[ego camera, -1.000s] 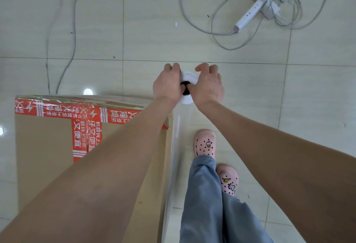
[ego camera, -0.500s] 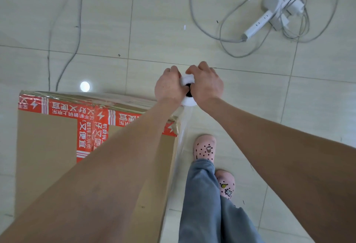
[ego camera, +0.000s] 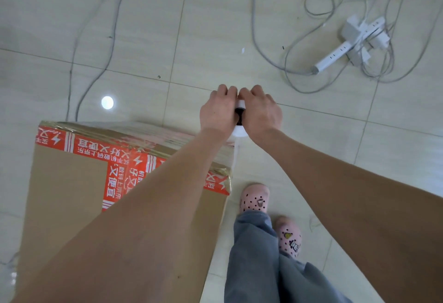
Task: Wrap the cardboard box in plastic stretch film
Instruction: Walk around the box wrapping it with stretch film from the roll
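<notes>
Both our hands grip the stretch film roll (ego camera: 240,128) beyond the cardboard box (ego camera: 79,182) corner: left hand (ego camera: 218,113) and right hand (ego camera: 260,113) curled round it, film running to the box.

Brown cardboard box (ego camera: 67,182) carries red white-lettered tape (ego camera: 96,145); film roll (ego camera: 239,132) is white.

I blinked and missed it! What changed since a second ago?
The left-hand grip and right-hand grip carried the film roll slightly left, nearer the far right corner of the cardboard box. Both still hold the roll; the box and the power strip stayed put.
</notes>
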The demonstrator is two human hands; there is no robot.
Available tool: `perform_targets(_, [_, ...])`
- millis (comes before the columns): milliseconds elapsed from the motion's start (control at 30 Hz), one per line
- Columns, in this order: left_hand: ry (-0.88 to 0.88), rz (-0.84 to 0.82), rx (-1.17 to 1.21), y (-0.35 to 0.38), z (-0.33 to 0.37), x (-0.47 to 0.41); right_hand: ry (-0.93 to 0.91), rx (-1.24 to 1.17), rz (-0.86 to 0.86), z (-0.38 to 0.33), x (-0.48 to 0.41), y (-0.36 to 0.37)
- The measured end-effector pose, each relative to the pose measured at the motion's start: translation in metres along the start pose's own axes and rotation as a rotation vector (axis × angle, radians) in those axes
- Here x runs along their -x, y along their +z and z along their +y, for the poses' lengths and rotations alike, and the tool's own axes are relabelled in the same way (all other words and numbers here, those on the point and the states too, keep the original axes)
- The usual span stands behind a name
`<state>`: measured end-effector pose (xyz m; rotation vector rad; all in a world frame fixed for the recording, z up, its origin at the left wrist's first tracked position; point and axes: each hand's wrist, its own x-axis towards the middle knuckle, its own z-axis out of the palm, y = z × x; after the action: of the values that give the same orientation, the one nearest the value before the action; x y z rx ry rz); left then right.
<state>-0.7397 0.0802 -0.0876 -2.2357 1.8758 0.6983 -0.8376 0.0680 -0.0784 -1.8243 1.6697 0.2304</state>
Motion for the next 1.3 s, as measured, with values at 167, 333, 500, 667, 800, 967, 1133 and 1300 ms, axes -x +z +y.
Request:
perform_targets(167, [-0.100, -0.010, 0.081, -0.001, -0.004, -0.010, -0.123, 0.019, -0.036, 0.000, -0.015, -0.003])
perform_targets(333, [-0.181, -0.094, 0.130, -0.015, -0.006, -0.020, 0.230, -0.208, -0.144, 0.002, -0.022, -0.002])
perform_targets(500, [-0.355, -0.119, 0.199, -0.025, -0.023, -0.027, 0.043, -0.135, -0.177, -0.017, -0.040, -0.014])
perform_targets(667, [-0.546, -0.057, 0.320, -0.025, -0.043, -0.023, -0.217, 0.032, -0.202, -0.043, -0.058, -0.019])
perform_targets(800, [-0.665, -0.041, 0.384, -0.027, -0.058, -0.023, -0.371, 0.117, -0.194, -0.065, -0.068, -0.017])
perform_targets(967, [-0.579, -0.068, 0.232, -0.035, -0.064, -0.022, 0.075, -0.152, -0.266, -0.066, -0.066, -0.004])
perform_targets(1133, [-0.318, -0.093, 0.040, -0.040, -0.053, -0.039, -0.065, -0.098, -0.246, -0.065, -0.068, -0.007])
perform_targets(1300, [-0.470, -0.081, 0.155, -0.041, -0.073, -0.037, -0.441, 0.122, -0.332, -0.077, -0.083, -0.018])
